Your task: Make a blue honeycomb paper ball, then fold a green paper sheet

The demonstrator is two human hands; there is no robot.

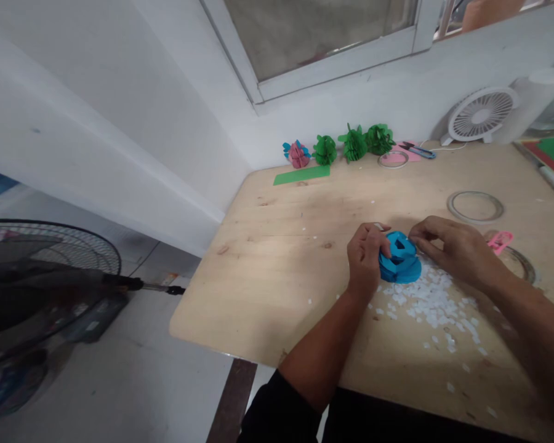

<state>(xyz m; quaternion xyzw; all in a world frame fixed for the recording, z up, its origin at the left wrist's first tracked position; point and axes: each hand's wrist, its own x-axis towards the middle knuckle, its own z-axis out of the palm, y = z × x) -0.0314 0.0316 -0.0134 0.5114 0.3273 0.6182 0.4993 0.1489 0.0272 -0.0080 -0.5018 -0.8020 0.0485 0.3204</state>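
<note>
A blue folded-paper ornament with layered, cut-out folds is held above the wooden table. My left hand is closed around its left side, the thumb resting on the paper. At the upper right edge of the ornament, the fingers of my right hand are pinched together against the paper. Whether a small piece also sits between those fingertips cannot be made out. Many small white paper bits lie scattered under and in front of the ornament.
Along the wall stand a pink-and-blue paper ornament and several green paper ornaments, behind a green strip. Blue-handled snips, rings, a pink clip and a small white fan lie rightward. A floor fan stands left.
</note>
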